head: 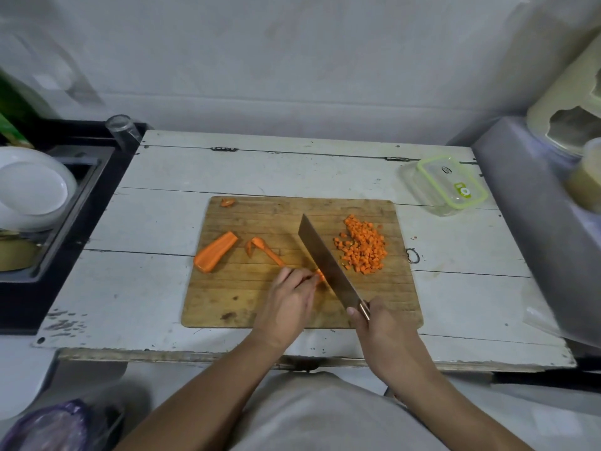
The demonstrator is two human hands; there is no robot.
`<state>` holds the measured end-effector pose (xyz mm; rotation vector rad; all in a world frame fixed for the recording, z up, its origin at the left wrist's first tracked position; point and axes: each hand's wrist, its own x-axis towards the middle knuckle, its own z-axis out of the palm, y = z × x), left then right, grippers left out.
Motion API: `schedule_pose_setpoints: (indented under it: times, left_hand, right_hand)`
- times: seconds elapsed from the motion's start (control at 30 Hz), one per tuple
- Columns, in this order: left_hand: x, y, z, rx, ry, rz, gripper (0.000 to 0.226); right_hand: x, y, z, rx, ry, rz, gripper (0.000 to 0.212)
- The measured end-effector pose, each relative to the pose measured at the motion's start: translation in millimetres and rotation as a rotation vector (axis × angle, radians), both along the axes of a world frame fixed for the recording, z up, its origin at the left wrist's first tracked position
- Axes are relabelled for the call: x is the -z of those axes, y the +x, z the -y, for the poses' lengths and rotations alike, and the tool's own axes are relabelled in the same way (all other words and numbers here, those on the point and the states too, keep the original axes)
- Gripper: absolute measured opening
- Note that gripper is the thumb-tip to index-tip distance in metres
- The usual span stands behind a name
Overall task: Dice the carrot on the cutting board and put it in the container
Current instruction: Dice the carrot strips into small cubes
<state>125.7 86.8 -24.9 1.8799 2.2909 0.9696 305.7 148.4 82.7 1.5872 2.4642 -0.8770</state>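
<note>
Fingers (300, 275) of the left hand (287, 297) pinch carrot strips (321, 275) just left of the knife (328, 265), its handle clenched in the right hand (387, 333), long axis crossing the blade.

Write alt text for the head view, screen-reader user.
A person's left hand pins orange carrot strips on a worn wooden cutting board while the right hand slices them with a broad steel cleaver. A pile of diced carrot lies right of the blade; a clear, green-rimmed lidded container sits closed behind.

Wall (292, 53): pale grey, plain.
Counter (162, 177): white planks, chipped paint.
Left: black sink (81, 177) holding white plates (32, 187).
</note>
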Motion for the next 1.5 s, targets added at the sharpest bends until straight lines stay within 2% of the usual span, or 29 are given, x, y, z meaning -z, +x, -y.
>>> schedule_pose_setpoints:
  times: [0.23, 0.33, 0.43, 0.57, 0.77, 1.13, 1.37, 1.5]
  left_hand:
    - [1, 0, -1, -0.013, 0.000, 0.003, 0.031]
    - [2, -1, -2, -0.012, 0.001, 0.000, 0.028]
    - [2, 0, -1, -0.016, 0.009, 0.008, 0.029]
    - [-4, 0, 7, 0.009, 0.004, 0.019, 0.034]
    - [-1, 0, 4, 0.011, 0.023, 0.001, 0.027]
    - [1, -1, 2, 0.006, 0.016, -0.002, 0.029]
    - [-4, 0, 9, -0.007, 0.017, 0.007, 0.031]
    - [-3, 1, 9, -0.022, 0.020, 0.021, 0.026]
  right_hand:
    - [0, -11, 9, -0.024, 0.013, 0.060, 0.029]
    - [7, -31, 0, -0.078, 0.083, 0.078, 0.026]
    - [7, -44, -16, -0.034, 0.025, 0.037, 0.029]
    - [2, -23, -18, 0.019, -0.008, -0.009, 0.034]
    - [-2, 0, 0, -0.023, -0.012, 0.020, 0.032]
    - [7, -29, 2, -0.078, 0.059, 0.103, 0.029]
    - [1, -20, -7, 0.018, -0.013, -0.030, 0.032]
    - [-6, -3, 2, -0.017, -0.030, 0.008, 0.031]
